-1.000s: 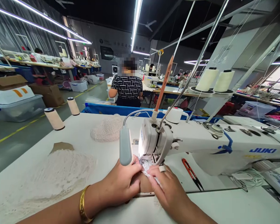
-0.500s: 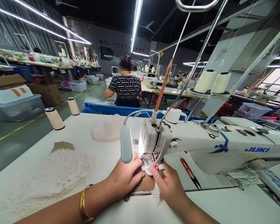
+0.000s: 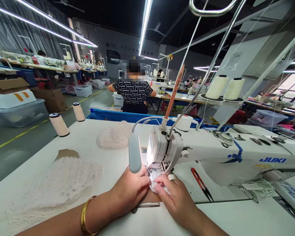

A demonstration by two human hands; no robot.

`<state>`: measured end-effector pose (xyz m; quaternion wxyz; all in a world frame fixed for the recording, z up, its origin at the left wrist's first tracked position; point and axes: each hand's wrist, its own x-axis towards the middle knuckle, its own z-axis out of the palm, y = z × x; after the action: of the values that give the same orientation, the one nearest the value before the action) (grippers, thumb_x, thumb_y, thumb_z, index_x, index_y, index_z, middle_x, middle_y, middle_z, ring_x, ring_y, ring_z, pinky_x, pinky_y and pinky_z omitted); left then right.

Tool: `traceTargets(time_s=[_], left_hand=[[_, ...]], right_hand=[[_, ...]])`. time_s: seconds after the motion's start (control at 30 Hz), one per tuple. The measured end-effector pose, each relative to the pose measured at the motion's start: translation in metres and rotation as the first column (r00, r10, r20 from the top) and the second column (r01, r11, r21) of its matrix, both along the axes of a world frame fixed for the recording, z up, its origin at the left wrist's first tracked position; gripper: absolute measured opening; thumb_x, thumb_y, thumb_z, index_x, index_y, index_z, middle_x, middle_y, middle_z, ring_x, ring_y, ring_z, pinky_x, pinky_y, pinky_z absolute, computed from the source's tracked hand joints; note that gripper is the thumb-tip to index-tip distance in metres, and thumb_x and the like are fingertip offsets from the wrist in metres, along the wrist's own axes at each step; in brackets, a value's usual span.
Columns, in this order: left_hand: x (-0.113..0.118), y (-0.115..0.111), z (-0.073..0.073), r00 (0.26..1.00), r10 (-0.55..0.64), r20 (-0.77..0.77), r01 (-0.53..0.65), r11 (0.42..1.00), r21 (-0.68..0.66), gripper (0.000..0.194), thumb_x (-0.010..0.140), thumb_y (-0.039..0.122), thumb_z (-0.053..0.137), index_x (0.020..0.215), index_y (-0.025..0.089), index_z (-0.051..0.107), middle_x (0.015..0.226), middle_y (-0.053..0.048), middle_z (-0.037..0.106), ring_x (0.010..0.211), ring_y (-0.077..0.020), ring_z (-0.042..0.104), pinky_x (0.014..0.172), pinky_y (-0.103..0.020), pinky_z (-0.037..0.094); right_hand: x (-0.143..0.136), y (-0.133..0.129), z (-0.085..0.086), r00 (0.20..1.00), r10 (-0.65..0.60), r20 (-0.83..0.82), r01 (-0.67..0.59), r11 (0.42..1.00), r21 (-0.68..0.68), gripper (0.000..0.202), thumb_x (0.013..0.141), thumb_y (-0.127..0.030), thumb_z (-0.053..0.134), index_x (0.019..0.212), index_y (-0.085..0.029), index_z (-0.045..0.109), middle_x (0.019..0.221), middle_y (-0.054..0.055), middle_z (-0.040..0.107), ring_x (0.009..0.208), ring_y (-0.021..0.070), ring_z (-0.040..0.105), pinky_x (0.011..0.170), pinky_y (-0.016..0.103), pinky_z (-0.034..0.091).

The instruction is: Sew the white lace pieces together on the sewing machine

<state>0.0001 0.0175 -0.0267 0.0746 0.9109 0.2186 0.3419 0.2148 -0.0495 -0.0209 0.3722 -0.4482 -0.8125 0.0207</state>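
A small piece of white lace fabric [image 3: 152, 183] lies bunched under the needle area of a white sewing machine [image 3: 159, 147]. My left hand [image 3: 131, 188] is closed at the fabric's left edge, thumb and fingers pressed together on it. From the right, my right hand [image 3: 175, 196] pinches the same fabric between thumb and forefinger. Both hands rest low over a brown plate [image 3: 151, 197] in front of the machine head. A grey lamp [image 3: 135, 154] on a bent metal neck hangs just above my left hand and hides part of the work.
Lace pieces [image 3: 66, 180] spread over the table at left, and a cream lace heap [image 3: 113, 135] lies behind. Orange thread snips [image 3: 201, 183] lie right of my right hand. Two thread cones [image 3: 59, 125] stand at the far left edge. A co-worker [image 3: 132, 91] sits ahead.
My right fingers have shifted left and further over the fabric, gathering it closer to my left hand. The lace tail that hung below my right hand no longer shows.
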Motion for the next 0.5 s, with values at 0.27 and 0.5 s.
traceTargets(time_s=[0.27, 0.5], left_hand=[[-0.012, -0.021, 0.012, 0.995, -0.075, -0.066, 0.079, 0.995, 0.067, 0.024, 0.105, 0.012, 0.055, 0.092, 0.022, 0.073, 0.085, -0.003, 0.073, 0.075, -0.022, 0.06, 0.07, -0.038, 0.044], [-0.011, -0.02, 0.016, 0.994, -0.077, -0.083, 0.084, 0.993, 0.08, 0.023, 0.104, 0.01, 0.055, 0.092, 0.021, 0.071, 0.083, -0.003, 0.073, 0.075, -0.0224, 0.063, 0.073, -0.039, 0.047]], right_hand=[[0.015, -0.01, -0.005, 0.966, 0.185, 0.183, -0.175, 0.982, -0.069, 0.028, 0.116, -0.044, 0.05, 0.106, -0.023, 0.066, 0.1, 0.003, 0.076, 0.093, 0.0255, 0.066, 0.081, 0.038, 0.047], [0.015, -0.007, -0.011, 0.966, 0.165, 0.198, -0.159, 0.986, -0.046, 0.017, 0.112, -0.038, 0.059, 0.108, -0.023, 0.067, 0.104, 0.005, 0.077, 0.094, 0.0261, 0.066, 0.082, 0.038, 0.047]])
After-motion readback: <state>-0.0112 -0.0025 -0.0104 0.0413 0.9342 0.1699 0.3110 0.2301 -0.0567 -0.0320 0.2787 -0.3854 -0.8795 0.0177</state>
